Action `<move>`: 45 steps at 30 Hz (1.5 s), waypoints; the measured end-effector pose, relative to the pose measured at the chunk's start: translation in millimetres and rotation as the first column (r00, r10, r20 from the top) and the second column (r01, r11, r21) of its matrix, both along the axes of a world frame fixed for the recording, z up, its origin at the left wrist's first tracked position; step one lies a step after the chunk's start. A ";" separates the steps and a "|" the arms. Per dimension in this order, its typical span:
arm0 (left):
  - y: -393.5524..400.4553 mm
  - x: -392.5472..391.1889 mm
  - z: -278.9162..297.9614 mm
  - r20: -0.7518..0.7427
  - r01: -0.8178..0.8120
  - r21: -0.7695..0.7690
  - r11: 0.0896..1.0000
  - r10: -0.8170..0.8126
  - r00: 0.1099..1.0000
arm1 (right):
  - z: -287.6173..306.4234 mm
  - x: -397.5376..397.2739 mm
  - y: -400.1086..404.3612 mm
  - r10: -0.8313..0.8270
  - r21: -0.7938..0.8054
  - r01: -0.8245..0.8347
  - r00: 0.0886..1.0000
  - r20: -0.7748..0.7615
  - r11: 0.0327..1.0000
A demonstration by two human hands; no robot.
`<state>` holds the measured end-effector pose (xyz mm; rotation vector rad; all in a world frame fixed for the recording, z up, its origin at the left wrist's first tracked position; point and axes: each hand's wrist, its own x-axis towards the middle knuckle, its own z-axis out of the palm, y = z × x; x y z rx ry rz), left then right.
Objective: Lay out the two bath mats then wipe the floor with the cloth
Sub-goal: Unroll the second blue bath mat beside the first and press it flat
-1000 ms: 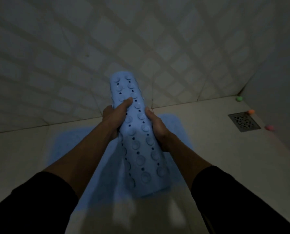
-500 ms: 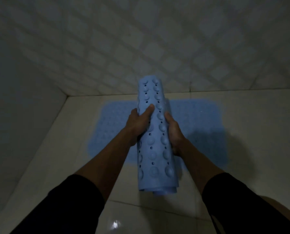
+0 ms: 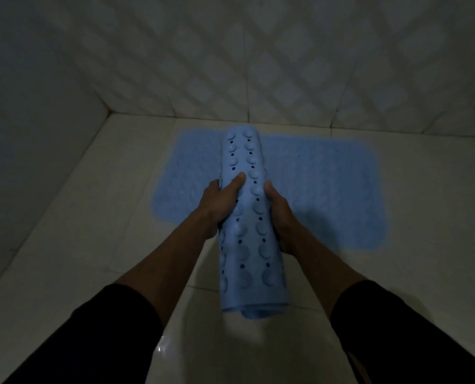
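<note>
On the pale floor (image 3: 98, 206) by the tiled wall, one blue mat (image 3: 327, 189) already lies flat. Its twin, the rolled mat (image 3: 251, 231), is not yet spread, and no cloth is in view, so wiping looks some way off. Left hand (image 3: 219, 202) and right hand (image 3: 279, 217) clasp the roll from either side, fingers curled round it, forearms stretched forward.

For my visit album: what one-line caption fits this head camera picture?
Both hands, left hand and right hand, grip a rolled blue bath mat above a flat blue bath mat on the tiled floor.
</note>
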<state>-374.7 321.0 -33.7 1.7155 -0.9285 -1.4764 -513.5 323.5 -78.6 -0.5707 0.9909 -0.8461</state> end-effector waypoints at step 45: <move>158.4 -164.1 -113.8 0.159 -0.016 0.052 0.999 0.008 0.987 | -108.9 -141.4 174.1 -0.139 0.114 0.179 0.946 -0.294 0.977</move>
